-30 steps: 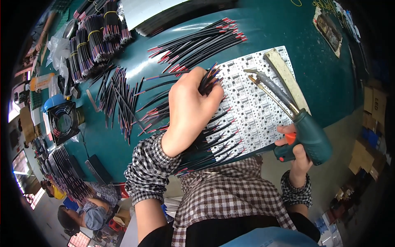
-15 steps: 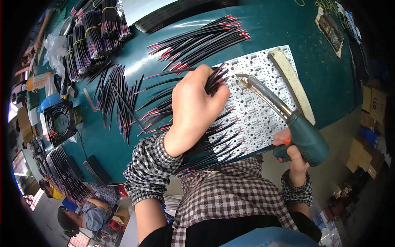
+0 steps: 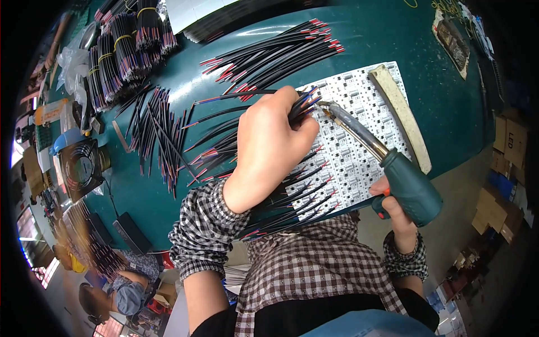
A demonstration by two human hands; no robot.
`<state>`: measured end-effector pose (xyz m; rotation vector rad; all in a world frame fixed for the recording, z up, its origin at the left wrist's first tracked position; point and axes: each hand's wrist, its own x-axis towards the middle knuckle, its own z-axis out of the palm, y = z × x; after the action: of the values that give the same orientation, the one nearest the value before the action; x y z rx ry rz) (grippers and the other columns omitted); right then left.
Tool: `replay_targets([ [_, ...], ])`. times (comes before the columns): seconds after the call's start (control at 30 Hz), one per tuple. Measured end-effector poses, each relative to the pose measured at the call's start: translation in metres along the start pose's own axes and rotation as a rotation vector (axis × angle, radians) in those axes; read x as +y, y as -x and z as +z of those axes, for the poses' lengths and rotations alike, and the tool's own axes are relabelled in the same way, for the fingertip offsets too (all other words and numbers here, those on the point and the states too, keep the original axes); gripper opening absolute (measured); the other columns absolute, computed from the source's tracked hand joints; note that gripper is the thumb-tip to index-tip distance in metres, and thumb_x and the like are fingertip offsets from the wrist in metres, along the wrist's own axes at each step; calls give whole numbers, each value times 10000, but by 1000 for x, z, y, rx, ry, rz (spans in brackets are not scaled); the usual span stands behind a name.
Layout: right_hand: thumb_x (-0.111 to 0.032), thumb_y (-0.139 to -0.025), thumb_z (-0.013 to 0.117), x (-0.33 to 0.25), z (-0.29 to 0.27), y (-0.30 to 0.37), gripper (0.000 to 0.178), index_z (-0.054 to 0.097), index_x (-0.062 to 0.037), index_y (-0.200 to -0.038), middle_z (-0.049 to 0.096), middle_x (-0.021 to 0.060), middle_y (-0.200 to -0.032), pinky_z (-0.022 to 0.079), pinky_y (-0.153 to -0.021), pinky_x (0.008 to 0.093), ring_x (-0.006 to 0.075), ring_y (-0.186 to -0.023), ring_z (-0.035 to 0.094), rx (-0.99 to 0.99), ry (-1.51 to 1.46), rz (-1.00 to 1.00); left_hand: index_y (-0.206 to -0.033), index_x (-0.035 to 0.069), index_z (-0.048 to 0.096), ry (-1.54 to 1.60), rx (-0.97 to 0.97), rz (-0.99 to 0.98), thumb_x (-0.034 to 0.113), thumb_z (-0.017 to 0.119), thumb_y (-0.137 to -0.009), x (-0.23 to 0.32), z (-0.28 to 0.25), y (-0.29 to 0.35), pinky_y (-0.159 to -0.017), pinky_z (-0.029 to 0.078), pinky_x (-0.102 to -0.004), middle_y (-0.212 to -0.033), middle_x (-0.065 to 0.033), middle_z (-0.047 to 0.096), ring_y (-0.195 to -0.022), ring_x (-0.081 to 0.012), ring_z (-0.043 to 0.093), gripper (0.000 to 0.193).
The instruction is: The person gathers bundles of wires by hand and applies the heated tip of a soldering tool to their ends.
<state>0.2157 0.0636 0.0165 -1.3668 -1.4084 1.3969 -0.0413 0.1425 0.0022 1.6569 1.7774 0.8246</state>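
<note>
My left hand (image 3: pixel 275 140) is closed around a few black-sheathed wires (image 3: pixel 303 105), their stripped red and blue ends poking out past the fingertips. These ends lie over the left edge of a white circuit board panel (image 3: pixel 353 140) covered with small components. In my right hand (image 3: pixel 400 216) is a green soldering gun (image 3: pixel 412 188), held by its handle. Its tip (image 3: pixel 324 105) is right beside the wire ends; whether it touches them I cannot tell. Along the panel's left edge, below my left hand, run several more black wires (image 3: pixel 309 196).
A pale bar (image 3: pixel 398 112) lies across the panel's right part. Behind lie loose red-ended wires (image 3: pixel 275 53); to the left are a loose wire pile (image 3: pixel 160 132), tied wire bundles (image 3: pixel 120 53) and a small fan (image 3: pixel 81 168). Another person (image 3: pixel 120 292) sits at lower left.
The soldering gun has moved left, its tip now closer to the wire ends. My left hand has shifted slightly right with the wires.
</note>
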Motion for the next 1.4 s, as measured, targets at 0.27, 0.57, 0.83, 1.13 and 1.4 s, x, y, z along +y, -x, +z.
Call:
replay_targets([
  [0.27, -329, -914, 650, -14, 4, -1, 386, 617, 49, -988, 648, 136, -902, 512, -767, 331, 215, -829, 636, -6, 27, 34, -710, -17, 485, 72, 68, 13, 53, 689, -725, -2, 2, 2, -525, 406, -293, -596, -119, 489, -535, -135, 410, 216],
  [0.57, -365, -904, 671, -9, 3, 0, 417, 616, 38, -999, 636, 116, -902, 514, -771, 326, 205, -833, 634, 0, 7, 50, -744, -14, 516, 32, -21, -67, 96, 685, -698, 3, -1, 0, -553, 451, -449, -640, -193, 572, -591, -387, 575, 206],
  [0.83, -342, -902, 675, -7, 1, -1, 394, 622, 34, -1004, 637, 111, -908, 513, -775, 320, 197, -839, 631, -22, 32, 56, -744, -21, 538, 17, 8, -37, 96, 688, -690, 3, 0, 0, -548, 461, -453, -636, -203, 578, -592, -393, 590, 199],
  [1.13, -107, -747, 847, -4, -2, -2, 566, 576, 58, -1216, 727, 93, -889, 565, -780, 283, 143, -829, 698, -29, 82, 62, -741, -15, 540, -6, 29, -17, 94, 704, -679, 3, 2, 1, -543, 464, -452, -627, -195, 576, -582, -383, 590, 206],
  [1.4, -100, -754, 839, -3, -3, -2, 546, 581, 61, -1207, 726, 93, -889, 562, -786, 279, 144, -834, 697, -34, 138, 75, -741, -10, 538, -4, 27, -20, 93, 707, -677, 1, 3, 1, -534, 460, -451, -614, -186, 568, -569, -376, 582, 208],
])
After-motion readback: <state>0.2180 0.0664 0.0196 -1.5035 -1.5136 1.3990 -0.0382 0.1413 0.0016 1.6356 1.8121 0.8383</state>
